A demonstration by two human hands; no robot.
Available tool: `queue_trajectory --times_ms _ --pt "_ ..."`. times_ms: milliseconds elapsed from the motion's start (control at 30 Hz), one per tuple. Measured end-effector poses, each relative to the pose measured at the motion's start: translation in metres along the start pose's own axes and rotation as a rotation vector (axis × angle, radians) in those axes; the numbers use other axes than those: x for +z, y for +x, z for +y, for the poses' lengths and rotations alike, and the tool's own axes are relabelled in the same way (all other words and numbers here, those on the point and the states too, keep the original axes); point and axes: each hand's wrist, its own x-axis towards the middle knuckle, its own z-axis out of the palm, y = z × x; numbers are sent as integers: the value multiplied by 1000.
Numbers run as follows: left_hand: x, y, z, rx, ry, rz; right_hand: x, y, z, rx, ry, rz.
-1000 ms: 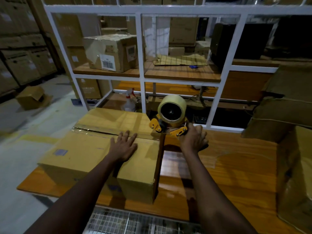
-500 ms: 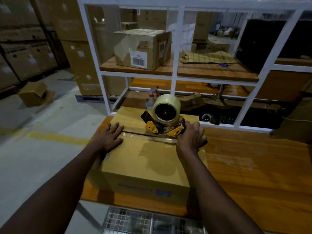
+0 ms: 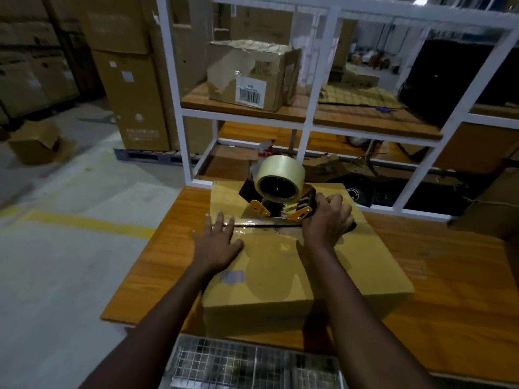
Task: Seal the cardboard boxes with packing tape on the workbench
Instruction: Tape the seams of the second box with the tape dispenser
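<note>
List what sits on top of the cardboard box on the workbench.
On the cardboard box: a tape dispenser gripped by the right hand, the left hand pressing flat, and clear tape along the seam. The tape dispenser and right hand cover part of the seam.

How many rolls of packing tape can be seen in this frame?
1: the roll mounted on the dispenser that the right hand grips atop the box on the workbench. More may be hidden among the dim shelves behind.

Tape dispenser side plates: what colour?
Orange-yellow side plates on the tape dispenser; head view shows them.
</note>
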Motion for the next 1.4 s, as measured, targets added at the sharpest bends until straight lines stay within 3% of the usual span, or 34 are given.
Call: queue_trajectory --times_ms 100,200,333,533,633,800,933,1200,1400 --pt "12 -27 29 -9 -76 42 -8 -4 4 1 -14 4" --pt "5 -41 19 161 -74 65 -14 -15 10 44 -24 27" --pt "-24 -29 -33 463 158 3 -15 -31 18 84 1 62" --pt "-28 -12 -60 582 456 -99 -16 -33 23 106 59 34" --pt "-22 -15 -53 577 470 -86 -18 -28 23 100 95 50" --pt "33 -50 -13 550 388 125 -22 -22 24 104 108 66" --pt "34 -56 20 692 336 267 -30 -21 31 74 99 85" --pt "-21 20 -11 541 512 -82 -41 -22 44 129 91 78" --pt "6 -4 -7 471 384 31 -45 -22 55 118 84 91"
